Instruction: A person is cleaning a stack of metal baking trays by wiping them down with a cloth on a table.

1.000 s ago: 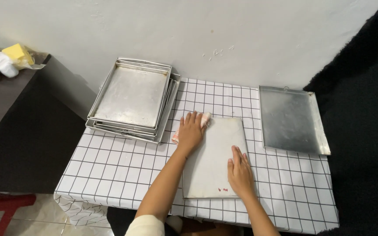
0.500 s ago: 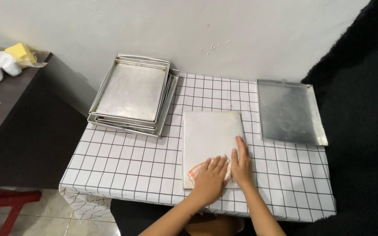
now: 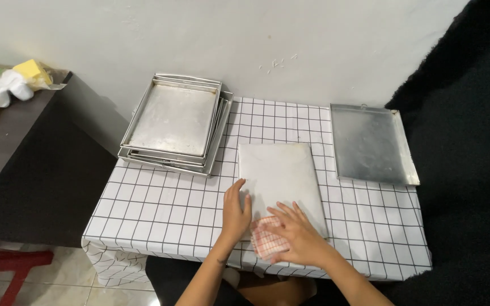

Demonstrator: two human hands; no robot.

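Lower centre of frame, we note the left hand (image 3: 236, 211) flat and open, bracing the pale tray (image 3: 279, 181) on the checked desk (image 3: 160, 209) so it stays put under the right hand (image 3: 296, 235), spread open, pressing a pink cloth (image 3: 267, 241) against its near edge.

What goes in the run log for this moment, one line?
left hand flat on tray's near-left edge | right hand pressing checked cloth on pale tray | tray stack far-left | single tray right | checked tablecloth
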